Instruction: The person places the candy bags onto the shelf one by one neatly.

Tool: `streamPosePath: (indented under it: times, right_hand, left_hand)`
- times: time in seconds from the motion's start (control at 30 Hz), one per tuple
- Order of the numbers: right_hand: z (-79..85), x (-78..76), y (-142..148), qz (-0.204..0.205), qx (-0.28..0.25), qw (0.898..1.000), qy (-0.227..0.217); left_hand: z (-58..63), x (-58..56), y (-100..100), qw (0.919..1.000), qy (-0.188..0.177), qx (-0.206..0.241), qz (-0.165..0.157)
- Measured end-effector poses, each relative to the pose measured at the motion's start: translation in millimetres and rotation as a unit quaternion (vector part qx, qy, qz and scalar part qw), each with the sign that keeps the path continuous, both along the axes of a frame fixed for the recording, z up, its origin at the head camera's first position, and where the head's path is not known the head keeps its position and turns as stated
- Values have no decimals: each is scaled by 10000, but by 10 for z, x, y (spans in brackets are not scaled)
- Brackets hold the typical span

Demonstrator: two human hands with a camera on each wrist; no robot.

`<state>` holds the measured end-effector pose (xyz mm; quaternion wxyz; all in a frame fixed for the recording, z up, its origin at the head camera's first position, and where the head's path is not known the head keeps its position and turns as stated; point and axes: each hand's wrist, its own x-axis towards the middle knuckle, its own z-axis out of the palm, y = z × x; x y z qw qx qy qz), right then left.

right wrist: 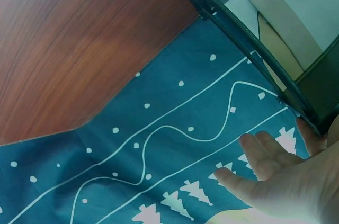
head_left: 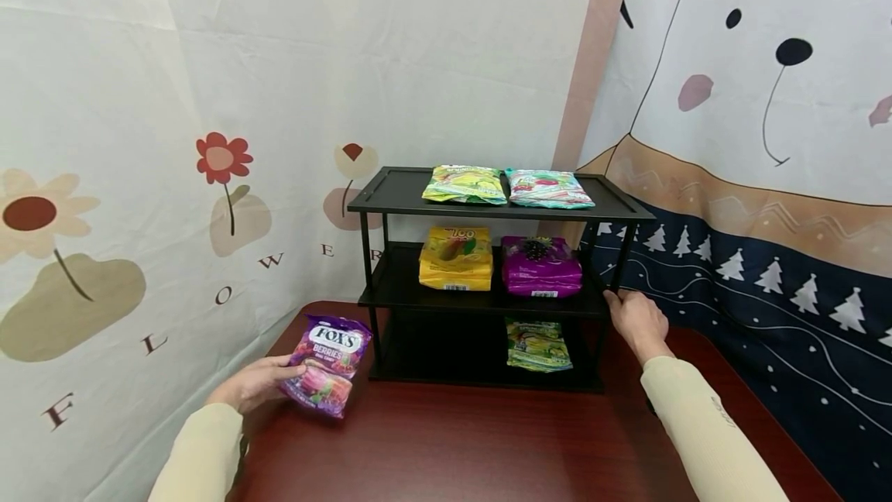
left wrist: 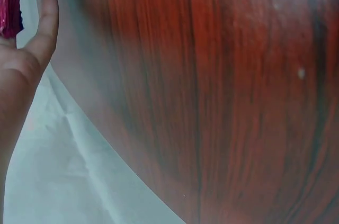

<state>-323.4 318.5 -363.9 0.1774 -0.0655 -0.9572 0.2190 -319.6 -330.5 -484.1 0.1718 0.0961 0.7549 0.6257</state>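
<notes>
My left hand [head_left: 254,384] grips the lower left side of a purple FOX'S berries candy bag [head_left: 327,366], held left of a black three-tier shelf rack [head_left: 481,302]. In the left wrist view, only a strip of the bag [left wrist: 9,4] shows beyond the left hand [left wrist: 26,68]. My right hand [head_left: 637,320] holds the rack's right front corner at the middle tier. The right wrist view shows the right hand [right wrist: 286,173] with a fingertip at the rack's corner [right wrist: 312,123] and its other fingers loosely bent; the thumb is mostly hidden.
On the top tier lie a yellow-green bag [head_left: 464,184] and a pale teal bag [head_left: 548,189]. The middle tier bears a yellow mango bag [head_left: 456,258] and a purple bag [head_left: 541,267]. A green bag [head_left: 538,345] lies on the bottom tier. Printed cloth [head_left: 453,60] hangs behind the reddish-brown table [head_left: 474,440].
</notes>
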Motion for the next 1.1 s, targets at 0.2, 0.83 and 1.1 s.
streamPosePath:
  times: [0.2,0.83,1.1]
  right_hand:
    - [-2,-7,4,-15,-50,10000,-48]
    - [9,11,-14,-34,-71,10000,11]
    - [14,22,-17,-29,-97,9999,5]
  left_hand:
    - [7,-20,97,9986,-70,-93,-516]
    - [73,-123,763,9960,-303,-437,-716]
    - [112,-151,1109,9953,-339,-517,-740]
